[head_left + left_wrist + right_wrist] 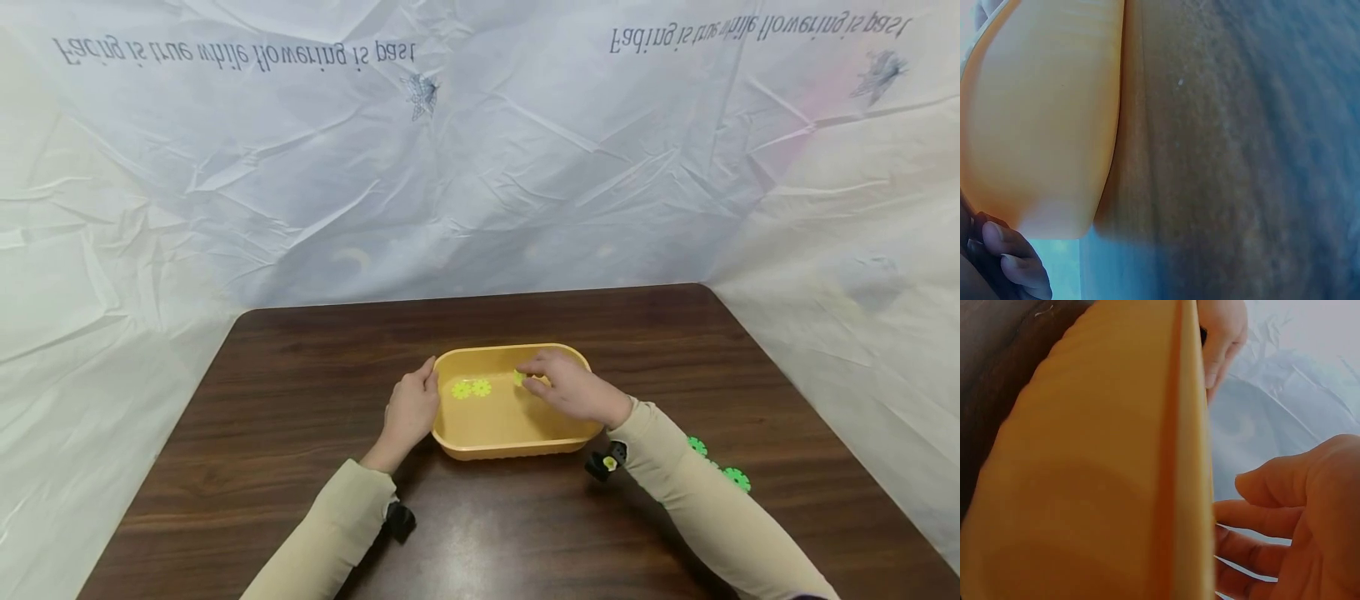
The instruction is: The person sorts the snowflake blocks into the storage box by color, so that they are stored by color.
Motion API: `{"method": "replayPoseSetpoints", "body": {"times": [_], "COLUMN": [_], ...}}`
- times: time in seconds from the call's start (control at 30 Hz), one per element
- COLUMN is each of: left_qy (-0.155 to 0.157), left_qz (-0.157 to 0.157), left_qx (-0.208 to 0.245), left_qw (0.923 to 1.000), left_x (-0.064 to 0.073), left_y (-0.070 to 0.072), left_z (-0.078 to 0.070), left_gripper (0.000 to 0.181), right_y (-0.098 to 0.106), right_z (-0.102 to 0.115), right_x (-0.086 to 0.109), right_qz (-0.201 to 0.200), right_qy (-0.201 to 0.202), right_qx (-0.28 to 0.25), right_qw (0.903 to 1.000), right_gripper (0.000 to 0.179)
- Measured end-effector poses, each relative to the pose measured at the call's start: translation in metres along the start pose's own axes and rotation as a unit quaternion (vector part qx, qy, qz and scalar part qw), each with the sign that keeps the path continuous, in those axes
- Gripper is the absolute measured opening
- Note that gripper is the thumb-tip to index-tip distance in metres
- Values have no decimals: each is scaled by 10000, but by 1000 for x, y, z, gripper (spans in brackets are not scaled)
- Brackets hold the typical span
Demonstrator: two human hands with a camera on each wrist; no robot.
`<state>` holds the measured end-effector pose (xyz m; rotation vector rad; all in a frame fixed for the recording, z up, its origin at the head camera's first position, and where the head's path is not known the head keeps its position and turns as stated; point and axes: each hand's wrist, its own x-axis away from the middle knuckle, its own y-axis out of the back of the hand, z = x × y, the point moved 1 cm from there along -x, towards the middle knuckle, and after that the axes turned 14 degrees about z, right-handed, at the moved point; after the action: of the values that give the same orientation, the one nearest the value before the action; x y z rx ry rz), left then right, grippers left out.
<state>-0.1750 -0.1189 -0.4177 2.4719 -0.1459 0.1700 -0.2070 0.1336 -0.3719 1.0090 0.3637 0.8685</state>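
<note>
A yellow-orange plastic basin (495,450) sits on the table. My left hand (411,408) grips the basin's left end at the rim; in the left wrist view its curled fingers (1016,256) lie against the basin's end wall. Reaching over the right side, my right hand (570,387) is inside the basin, thumb and fingers spread apart. Close by its fingertips is a yellow flower-shaped disc (519,377), partly covered by the hand. Two more yellow flower discs (471,389) lie side by side at the basin's left. In the right wrist view, the basin wall (1085,456) hides the fingertips.
Green flower-shaped discs (737,479) lie on the brown wooden table (315,383) beside the right sleeve, which partly covers them. Pale printed sheeting (480,167) hangs behind the table and along both sides. Black camera mounts (400,522) are strapped at the wrists.
</note>
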Motion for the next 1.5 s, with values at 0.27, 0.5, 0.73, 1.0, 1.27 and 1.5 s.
{"method": "replayPoseSetpoints", "body": {"times": [0.27, 0.5, 0.73, 1.0, 1.27, 1.5], "left_qy": [-35, 34, -31, -39, -41, -66], "left_qz": [6, 11, 10, 4, -16, -20], "left_qx": [54, 36, 46, 89, 62, 92], "left_qw": [10000, 10000, 10000, 10000, 10000, 9999], "left_x": [0, 1, 1, 1, 0, 1], "left_y": [0, 0, 0, 1, 1, 1], "left_z": [0, -1, 0, 0, 0, 1], "left_gripper": [44, 44, 44, 44, 44, 44], "right_y": [-8, -13, -18, -23, -26, -27], "right_z": [5, 7, 5, 1, -2, 0], "right_x": [-11, -17, -22, -27, -32, -33], "right_qz": [357, 515, 718, 794, 775, 808], "right_qy": [167, 315, 7, 10, 91, -21], "right_qx": [229, 438, 551, 618, 826, 799], "right_qw": [9990, 9972, 9959, 9949, 9935, 9935], "right_gripper": [33, 32, 32, 25, 21, 30]}}
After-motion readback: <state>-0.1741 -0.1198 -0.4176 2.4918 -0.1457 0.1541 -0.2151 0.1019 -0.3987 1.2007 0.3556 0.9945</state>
